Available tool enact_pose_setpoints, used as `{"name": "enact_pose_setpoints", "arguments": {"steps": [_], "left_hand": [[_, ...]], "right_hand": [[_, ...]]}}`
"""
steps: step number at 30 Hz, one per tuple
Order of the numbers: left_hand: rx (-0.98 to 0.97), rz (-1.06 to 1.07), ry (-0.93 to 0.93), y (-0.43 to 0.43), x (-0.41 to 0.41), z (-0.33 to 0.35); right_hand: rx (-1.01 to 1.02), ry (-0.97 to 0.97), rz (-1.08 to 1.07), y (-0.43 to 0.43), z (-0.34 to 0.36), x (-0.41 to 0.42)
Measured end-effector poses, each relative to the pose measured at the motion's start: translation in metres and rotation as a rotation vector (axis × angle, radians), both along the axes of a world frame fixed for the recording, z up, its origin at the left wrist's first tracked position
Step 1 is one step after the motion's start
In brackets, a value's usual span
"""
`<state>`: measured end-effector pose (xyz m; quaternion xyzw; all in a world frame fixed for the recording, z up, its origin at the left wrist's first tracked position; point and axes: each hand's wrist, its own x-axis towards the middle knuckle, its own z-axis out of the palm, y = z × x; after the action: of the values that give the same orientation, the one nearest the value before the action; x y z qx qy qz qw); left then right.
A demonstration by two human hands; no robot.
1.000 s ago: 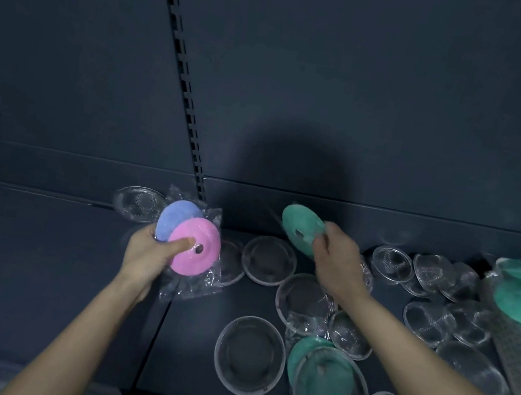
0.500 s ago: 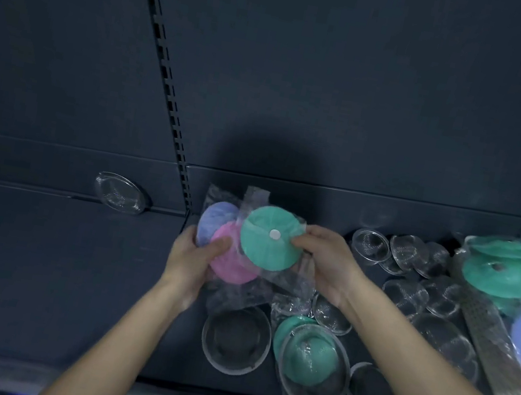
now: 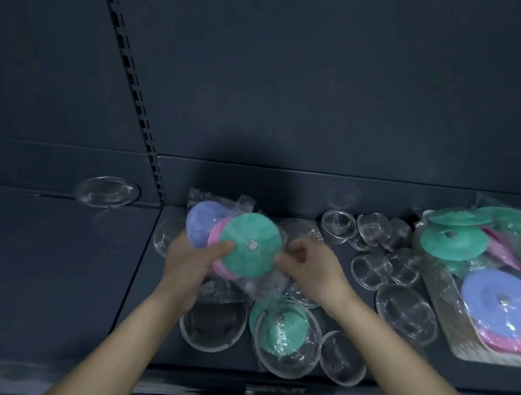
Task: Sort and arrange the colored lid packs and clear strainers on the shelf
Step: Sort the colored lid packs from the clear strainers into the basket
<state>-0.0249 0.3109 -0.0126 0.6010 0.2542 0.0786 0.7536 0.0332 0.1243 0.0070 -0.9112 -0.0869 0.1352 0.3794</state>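
My left hand (image 3: pixel 192 256) holds a plastic-wrapped lid pack with a purple lid (image 3: pixel 201 225) and a pink lid (image 3: pixel 217 239). A green lid pack (image 3: pixel 250 245) lies over them, with my left thumb on its left edge and my right hand (image 3: pixel 307 268) pinching its wrapper on the right. Both hands hover above the dark shelf (image 3: pixel 32 261). Several clear strainers (image 3: pixel 406 308) lie scattered on the shelf below and to the right. A green lid (image 3: pixel 284 332) rests inside a large clear strainer near the front edge.
A white tray (image 3: pixel 446 299) at the right holds a bagged heap of green, purple and pink lids (image 3: pixel 501 302). One clear strainer (image 3: pixel 107 192) leans at the back left. A slotted upright (image 3: pixel 128 69) divides the back panel. Packaged goods show on the level below.
My right hand carried the green lid pack leftward onto the purple and pink pack in my left hand. Both hands now grip the stack together. The view has shifted right.
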Motion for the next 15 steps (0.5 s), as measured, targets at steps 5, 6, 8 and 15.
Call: {"name": "enact_pose_setpoints", "arguments": {"steps": [5, 6, 8, 15], "left_hand": [[0.004, 0.165, 0.037, -0.003, -0.009, -0.002], [-0.020, 0.207, 0.044, -0.004, -0.011, -0.001], [-0.044, 0.267, 0.056, -0.006, -0.018, 0.001], [-0.062, 0.373, 0.081, -0.004, -0.042, 0.001]], "right_hand": [[-0.423, 0.094, 0.346, -0.028, -0.001, -0.027], [-0.460, 0.106, 0.380, -0.030, -0.004, -0.033], [-0.556, 0.110, 0.446, -0.033, -0.013, -0.046], [-0.549, -0.002, 0.454, -0.037, -0.028, -0.050]]}}
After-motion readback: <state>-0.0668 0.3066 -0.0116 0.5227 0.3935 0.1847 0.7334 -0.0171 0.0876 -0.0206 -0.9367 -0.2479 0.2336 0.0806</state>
